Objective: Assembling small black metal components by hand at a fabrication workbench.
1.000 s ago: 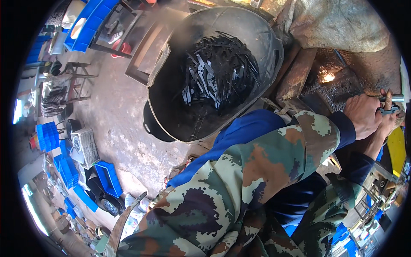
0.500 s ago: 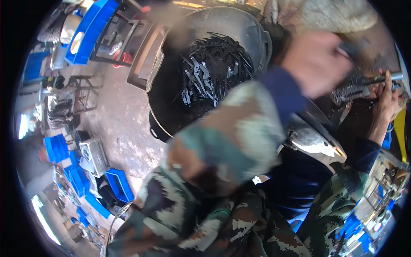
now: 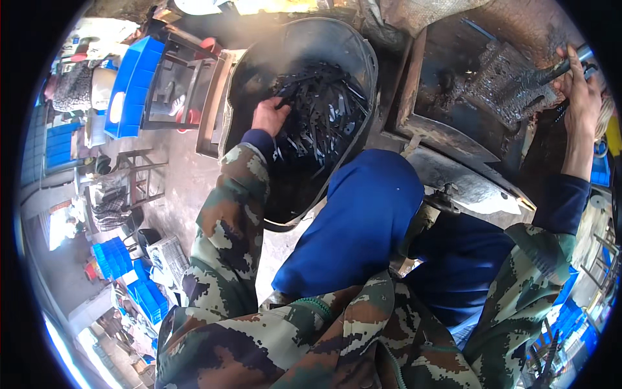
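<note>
My left hand [image 3: 271,117] reaches into a large dark tub [image 3: 372,78]. Its fingers are curled together over a heap of narrow dark metal pieces [image 3: 321,117], some with shiny faces. Something dark shows at the fingertips, but I cannot make out what it is. At the far right my right hand [image 3: 580,97] has its fingers wrapped round a grey metal rod [image 3: 557,70]. The rod's lower end runs to a dark, wet-looking, grit-covered block [image 3: 495,78] in a rusty metal tray [image 3: 414,97].
My blue-clad knee [image 3: 369,201] stands between the tub and the tray. A pale, curved, dirty sheet [image 3: 466,181] lies below the tray. To the left are a blue bin [image 3: 133,87] on a metal stand and more blue bins [image 3: 146,292]. Haze hangs over the tub.
My left hand has swung left from the grit-covered block to the heap in the tub. The right hand remains at the rod. The view has shifted, showing more of the tray.
</note>
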### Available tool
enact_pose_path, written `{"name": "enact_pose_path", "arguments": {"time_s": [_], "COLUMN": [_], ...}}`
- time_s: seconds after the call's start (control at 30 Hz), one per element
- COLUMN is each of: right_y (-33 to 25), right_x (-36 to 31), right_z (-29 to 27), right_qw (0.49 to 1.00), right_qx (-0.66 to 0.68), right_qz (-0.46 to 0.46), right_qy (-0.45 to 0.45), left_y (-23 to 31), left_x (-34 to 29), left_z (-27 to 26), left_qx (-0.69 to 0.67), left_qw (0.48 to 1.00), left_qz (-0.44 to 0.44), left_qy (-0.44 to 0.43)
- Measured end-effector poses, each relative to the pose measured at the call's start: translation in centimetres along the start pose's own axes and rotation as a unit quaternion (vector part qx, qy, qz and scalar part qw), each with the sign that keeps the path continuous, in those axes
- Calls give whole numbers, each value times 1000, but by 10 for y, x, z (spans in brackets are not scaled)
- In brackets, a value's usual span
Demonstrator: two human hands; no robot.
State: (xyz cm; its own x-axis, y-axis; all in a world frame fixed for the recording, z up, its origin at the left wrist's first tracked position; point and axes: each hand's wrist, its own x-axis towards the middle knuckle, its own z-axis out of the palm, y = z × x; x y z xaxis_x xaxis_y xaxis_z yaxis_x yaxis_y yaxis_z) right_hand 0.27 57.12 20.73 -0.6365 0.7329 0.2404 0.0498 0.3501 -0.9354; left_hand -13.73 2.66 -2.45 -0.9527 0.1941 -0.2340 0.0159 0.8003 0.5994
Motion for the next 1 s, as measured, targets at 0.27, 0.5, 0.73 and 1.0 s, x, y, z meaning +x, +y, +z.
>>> {"name": "enact_pose_path", "arguments": {"time_s": [0.27, 0.5, 0.73, 1.0], "right_y": [4, 1, -2, -7], "right_x": [3, 1, -1, -6], "right_z": [-3, -1, 1, 2], "right_qw": [1000, 999, 1000, 1000], "right_qx": [3, 13, 9, 18], "right_qz": [-22, -30, -22, -25], "right_qy": [-22, -14, -2, 1], "left_y": [0, -12, -8, 48], "left_x": [1, 11, 14, -18], "left_z": [0, -2, -3, -27], "left_qx": [69, 21, -169, -169], "left_qw": [997, 998, 968, 985], "left_qz": [27, 26, -166, -15], "left_qy": [2, -47, -83, -8]}}
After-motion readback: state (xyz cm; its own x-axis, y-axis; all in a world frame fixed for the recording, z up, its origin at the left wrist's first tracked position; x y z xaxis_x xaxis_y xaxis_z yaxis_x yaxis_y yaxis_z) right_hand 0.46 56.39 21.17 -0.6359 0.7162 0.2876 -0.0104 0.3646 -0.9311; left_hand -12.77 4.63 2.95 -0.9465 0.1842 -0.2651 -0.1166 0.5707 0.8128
